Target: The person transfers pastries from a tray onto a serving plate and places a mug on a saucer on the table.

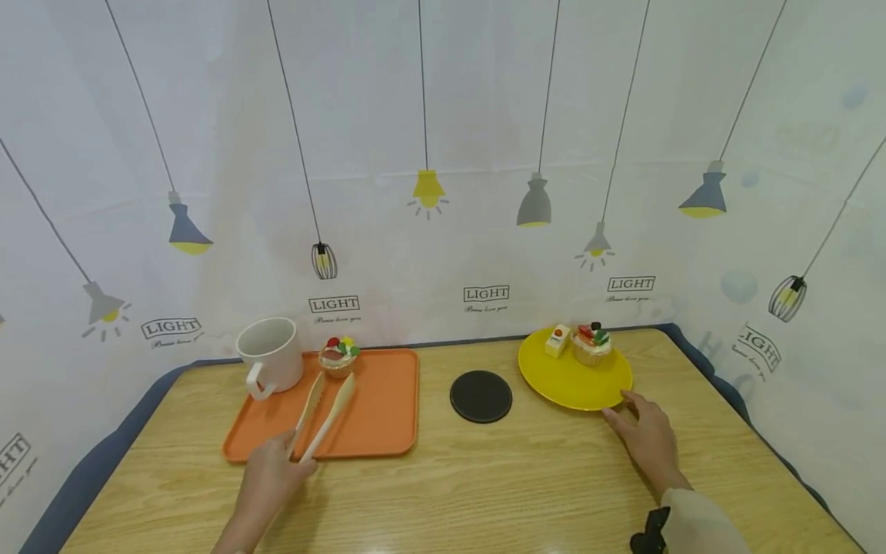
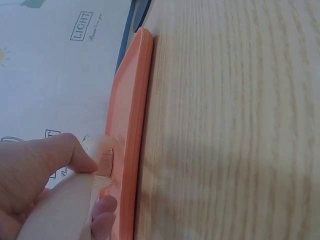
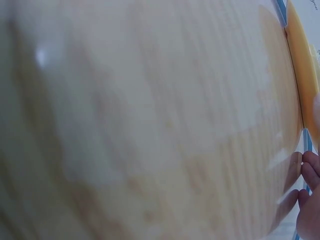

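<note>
My left hand (image 1: 271, 475) grips a pair of pale tongs (image 1: 335, 414) over the near side of an orange tray (image 1: 384, 412). Their arms are spread apart, and the tips point at a small fruit-topped cupcake (image 1: 339, 362) at the tray's back. In the left wrist view, thumb and fingers wrap the tongs (image 2: 62, 207) close above the tray's edge (image 2: 142, 95). At the right, my right hand (image 1: 651, 440) holds the near right rim of a yellow plate (image 1: 561, 388). On that plate sit a small cake piece (image 1: 557, 341) and another fruit-topped cupcake (image 1: 591, 348).
A white mug (image 1: 273, 358) stands at the tray's back left corner, handle toward me. Between tray and plate lies a round black coaster (image 1: 481, 396). A printed cloth wall (image 1: 388, 261) with lamp drawings closes off the table's back and sides.
</note>
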Motion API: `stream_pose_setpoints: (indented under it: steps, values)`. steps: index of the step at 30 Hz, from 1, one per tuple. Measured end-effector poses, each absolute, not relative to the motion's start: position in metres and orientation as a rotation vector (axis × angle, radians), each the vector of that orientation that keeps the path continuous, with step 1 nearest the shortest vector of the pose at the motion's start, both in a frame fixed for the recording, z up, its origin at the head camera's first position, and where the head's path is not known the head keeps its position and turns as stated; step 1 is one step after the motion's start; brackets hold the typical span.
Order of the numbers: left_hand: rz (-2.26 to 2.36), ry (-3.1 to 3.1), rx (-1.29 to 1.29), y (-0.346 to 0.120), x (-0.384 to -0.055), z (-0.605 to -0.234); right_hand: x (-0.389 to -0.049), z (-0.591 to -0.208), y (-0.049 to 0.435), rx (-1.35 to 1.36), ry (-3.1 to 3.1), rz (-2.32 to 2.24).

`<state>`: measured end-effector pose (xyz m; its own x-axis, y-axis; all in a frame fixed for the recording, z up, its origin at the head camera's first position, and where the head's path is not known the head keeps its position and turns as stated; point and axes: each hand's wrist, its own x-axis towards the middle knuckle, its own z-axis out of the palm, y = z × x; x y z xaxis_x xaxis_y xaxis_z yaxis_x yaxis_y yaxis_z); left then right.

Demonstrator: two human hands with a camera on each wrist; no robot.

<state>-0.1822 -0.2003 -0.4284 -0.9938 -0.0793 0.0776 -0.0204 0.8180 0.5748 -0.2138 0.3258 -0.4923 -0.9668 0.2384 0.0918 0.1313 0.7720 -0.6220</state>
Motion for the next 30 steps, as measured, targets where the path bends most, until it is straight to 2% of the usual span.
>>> stream_pose_setpoints:
  steps: [30]
  values:
    - [-0.933, -2.935, 0.181, -0.195, -0.203, -0.427, -0.215, -0.494, 0.327, -0.300, -2.789, 0.959]
